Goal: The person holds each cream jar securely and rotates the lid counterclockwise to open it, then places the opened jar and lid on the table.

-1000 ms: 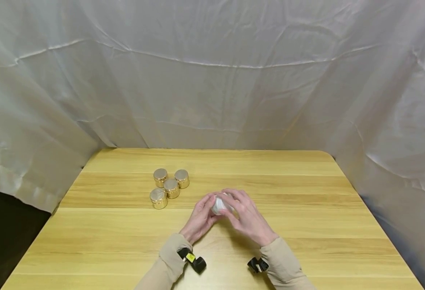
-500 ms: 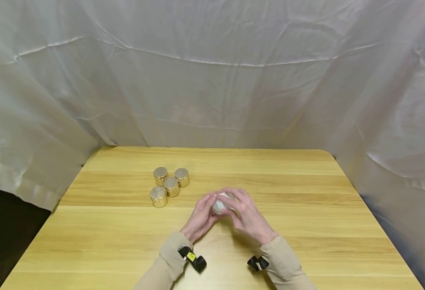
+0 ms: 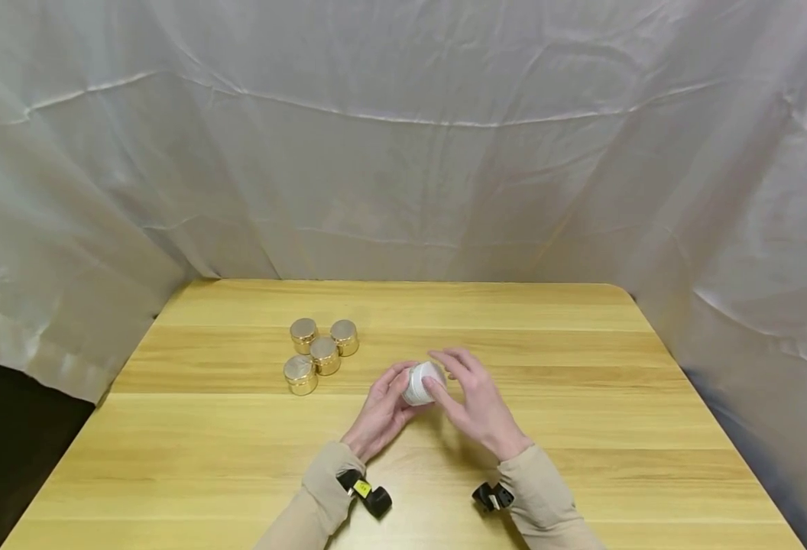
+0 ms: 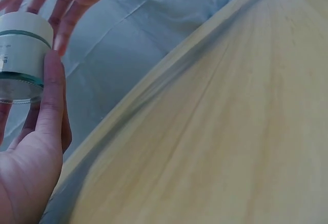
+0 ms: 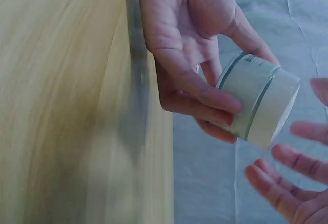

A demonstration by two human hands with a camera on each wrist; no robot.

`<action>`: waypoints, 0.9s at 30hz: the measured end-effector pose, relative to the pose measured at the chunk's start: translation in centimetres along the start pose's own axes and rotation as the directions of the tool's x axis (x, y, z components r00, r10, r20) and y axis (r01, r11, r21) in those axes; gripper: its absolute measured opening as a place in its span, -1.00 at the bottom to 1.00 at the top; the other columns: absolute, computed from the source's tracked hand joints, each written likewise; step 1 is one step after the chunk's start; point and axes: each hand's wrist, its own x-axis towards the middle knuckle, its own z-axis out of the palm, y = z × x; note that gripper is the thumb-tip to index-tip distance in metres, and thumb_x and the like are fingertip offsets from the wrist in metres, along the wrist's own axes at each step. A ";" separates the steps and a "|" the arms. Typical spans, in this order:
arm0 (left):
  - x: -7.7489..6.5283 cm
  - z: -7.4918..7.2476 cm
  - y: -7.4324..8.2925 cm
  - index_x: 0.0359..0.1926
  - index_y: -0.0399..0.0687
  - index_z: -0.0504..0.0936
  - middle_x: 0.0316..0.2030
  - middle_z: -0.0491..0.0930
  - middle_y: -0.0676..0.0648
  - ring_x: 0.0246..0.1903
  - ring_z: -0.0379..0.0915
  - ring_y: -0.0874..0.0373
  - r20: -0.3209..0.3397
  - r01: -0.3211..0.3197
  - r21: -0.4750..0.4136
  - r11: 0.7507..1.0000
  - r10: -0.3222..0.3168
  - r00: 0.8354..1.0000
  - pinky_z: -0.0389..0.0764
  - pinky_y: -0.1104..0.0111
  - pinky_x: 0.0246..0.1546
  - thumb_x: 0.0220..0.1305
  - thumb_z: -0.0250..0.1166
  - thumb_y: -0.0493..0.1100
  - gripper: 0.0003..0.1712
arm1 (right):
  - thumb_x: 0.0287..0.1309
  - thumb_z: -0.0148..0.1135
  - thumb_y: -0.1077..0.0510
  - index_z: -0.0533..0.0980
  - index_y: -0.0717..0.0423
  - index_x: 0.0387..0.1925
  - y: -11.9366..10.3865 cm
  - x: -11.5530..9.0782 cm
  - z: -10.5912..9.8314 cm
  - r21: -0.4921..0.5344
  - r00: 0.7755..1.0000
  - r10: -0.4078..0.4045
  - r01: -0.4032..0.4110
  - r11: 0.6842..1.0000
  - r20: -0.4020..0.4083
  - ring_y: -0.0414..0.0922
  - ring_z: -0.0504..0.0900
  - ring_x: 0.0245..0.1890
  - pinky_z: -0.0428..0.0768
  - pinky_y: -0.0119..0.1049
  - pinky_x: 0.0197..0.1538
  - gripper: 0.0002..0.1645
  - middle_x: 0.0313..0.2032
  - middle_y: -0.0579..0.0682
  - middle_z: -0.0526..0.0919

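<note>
A small jar point(image 3: 416, 388) with a white lid point(image 3: 432, 372) is held over the near middle of the table by my left hand point(image 3: 378, 418). Its fingers and thumb wrap round the glass body; in the left wrist view the clear base of the jar point(image 4: 23, 55) shows below, with small print on its side. The lid point(image 5: 277, 108) sits on the jar, tilted toward my right hand point(image 3: 481, 406). That hand's fingers are spread just off the lid in the right wrist view, while its thumb overlaps the lid in the head view.
Several gold, round lidded jars point(image 3: 325, 356) stand grouped on the wooden table point(image 3: 190, 451), left of and beyond my hands. Grey-white cloth point(image 3: 403, 153) hangs behind the table and along both sides. A black wrist device point(image 3: 369, 495) is strapped to each sleeve.
My right hand has loosened from the lid and drawn slightly right, its fingers spreading, so more of the white lid shows. The left hand keeps its grip on the jar.
</note>
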 end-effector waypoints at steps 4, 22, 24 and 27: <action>-0.1 -0.2 0.0 0.15 0.15 0.47 0.20 0.34 -0.02 0.11 0.47 0.13 0.012 0.009 -0.005 1.000 -0.009 1.000 0.63 0.26 0.26 0.50 0.13 0.03 -0.71 | 0.26 0.31 0.12 0.59 0.29 0.06 -0.4 -0.1 0.0 0.024 0.996 0.089 -0.089 0.996 0.001 -0.13 0.64 -0.36 0.73 -0.25 -0.30 -0.58 -0.12 0.14 0.69; -0.1 -0.2 0.1 0.46 -0.12 0.20 0.34 0.27 -0.09 0.19 0.46 0.14 0.049 0.053 0.004 0.999 -0.054 0.997 0.58 0.30 0.31 0.54 0.05 0.06 -0.37 | 0.08 0.49 0.09 0.64 0.15 0.02 -1.0 0.0 -0.2 -0.012 0.997 0.076 -0.076 0.997 0.034 -0.11 0.67 -0.22 0.69 -0.38 -0.23 -0.54 -0.11 0.07 0.69; -0.1 -0.2 0.1 0.47 -0.15 0.16 0.35 0.27 -0.10 0.19 0.47 0.15 0.043 0.057 0.007 0.998 -0.057 0.997 0.58 0.30 0.30 0.53 0.06 0.07 -0.33 | 0.06 0.49 0.12 0.64 0.13 0.03 -1.0 0.0 -0.3 -0.010 0.997 0.052 -0.052 0.999 0.053 -0.05 0.69 -0.13 0.73 -0.29 -0.13 -0.53 -0.07 0.08 0.68; -0.1 -0.2 0.1 0.48 -0.18 0.12 0.35 0.27 -0.11 0.18 0.48 0.16 0.034 0.066 0.004 0.998 -0.066 0.997 0.60 0.31 0.29 0.52 0.07 0.07 -0.30 | 0.06 0.47 0.13 0.62 0.14 0.08 -1.0 0.0 -0.5 -0.001 0.996 0.042 -0.042 0.999 0.081 0.01 0.68 -0.03 0.75 -0.14 -0.04 -0.49 0.01 0.11 0.67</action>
